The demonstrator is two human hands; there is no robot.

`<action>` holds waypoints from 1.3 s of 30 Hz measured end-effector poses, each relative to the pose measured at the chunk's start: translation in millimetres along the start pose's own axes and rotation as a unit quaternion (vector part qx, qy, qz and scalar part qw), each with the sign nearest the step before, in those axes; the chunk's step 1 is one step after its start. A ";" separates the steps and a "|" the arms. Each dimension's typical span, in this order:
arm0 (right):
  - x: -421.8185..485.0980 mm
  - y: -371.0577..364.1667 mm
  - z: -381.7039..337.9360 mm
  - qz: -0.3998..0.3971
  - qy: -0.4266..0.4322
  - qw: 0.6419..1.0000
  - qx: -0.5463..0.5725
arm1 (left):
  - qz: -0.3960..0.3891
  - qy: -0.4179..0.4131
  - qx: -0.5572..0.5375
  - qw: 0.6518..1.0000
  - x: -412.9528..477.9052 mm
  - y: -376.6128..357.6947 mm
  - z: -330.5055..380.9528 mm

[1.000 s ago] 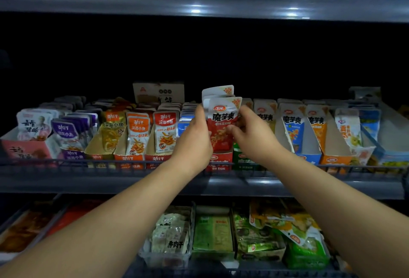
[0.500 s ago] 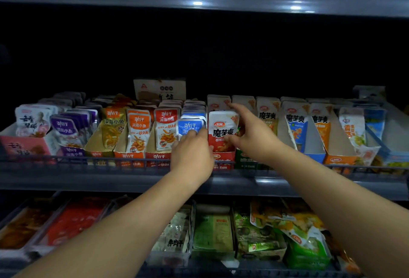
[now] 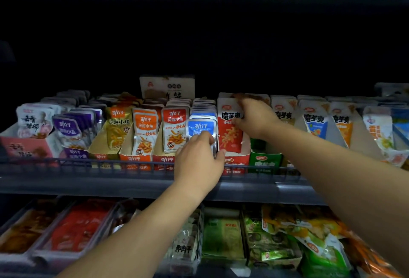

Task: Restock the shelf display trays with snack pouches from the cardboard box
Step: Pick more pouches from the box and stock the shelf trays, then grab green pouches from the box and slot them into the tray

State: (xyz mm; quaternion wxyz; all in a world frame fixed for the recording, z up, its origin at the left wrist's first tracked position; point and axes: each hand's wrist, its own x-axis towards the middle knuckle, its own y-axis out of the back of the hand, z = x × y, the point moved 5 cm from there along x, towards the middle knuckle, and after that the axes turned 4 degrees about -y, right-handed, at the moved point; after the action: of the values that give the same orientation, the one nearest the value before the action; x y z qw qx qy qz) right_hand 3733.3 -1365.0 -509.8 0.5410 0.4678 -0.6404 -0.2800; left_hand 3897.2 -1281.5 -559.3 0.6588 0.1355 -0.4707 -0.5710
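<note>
Near the middle of the shelf's [image 3: 132, 181] front edge, the left hand [image 3: 199, 163] curls round the front blue pouch [image 3: 201, 127]. Just right, the right hand [image 3: 254, 118] pinches the top of the red pouch [image 3: 228, 132] standing in the red tray [image 3: 235, 163].

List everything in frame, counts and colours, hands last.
blue pouch: one, blue and silver, middle shelf, front of its row
red pouch: one at front, red and white, in red tray
orange pouches: two rows, orange, left of blue pouch
gold pouch: one showing, gold, left of orange pouches
purple pouches: one row, purple, near left end
green tray: one, green, right of red tray
green packs: several, green, lower shelf
left hand: one, grips blue pouch
right hand: one, grips red pouch's top
</note>
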 end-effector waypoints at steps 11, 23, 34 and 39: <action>-4.4 -1.8 2.5 0.032 -0.043 0.997 -0.055 | -0.007 -0.002 0.010 1.000 -0.9 0.2 2.7; -36.8 17.5 10.6 0.092 -0.011 0.994 0.066 | 0.012 -0.023 -0.004 1.000 -7.6 -0.2 1.6; -227.0 -24.4 -10.1 0.008 0.126 0.987 0.104 | 0.073 -0.076 0.034 0.994 -73.6 10.9 -21.9; -321.9 -132.5 14.4 -0.208 0.085 0.971 0.087 | 0.020 0.029 0.016 0.999 -173.5 -33.9 -127.2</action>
State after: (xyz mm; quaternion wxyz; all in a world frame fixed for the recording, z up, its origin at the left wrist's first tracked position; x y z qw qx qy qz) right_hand 3751.4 -1130.5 -766.7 0.4805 0.6580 -0.5029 -0.2886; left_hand 3991.1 -1185.1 -730.5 0.6809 0.1529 -0.4633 -0.5462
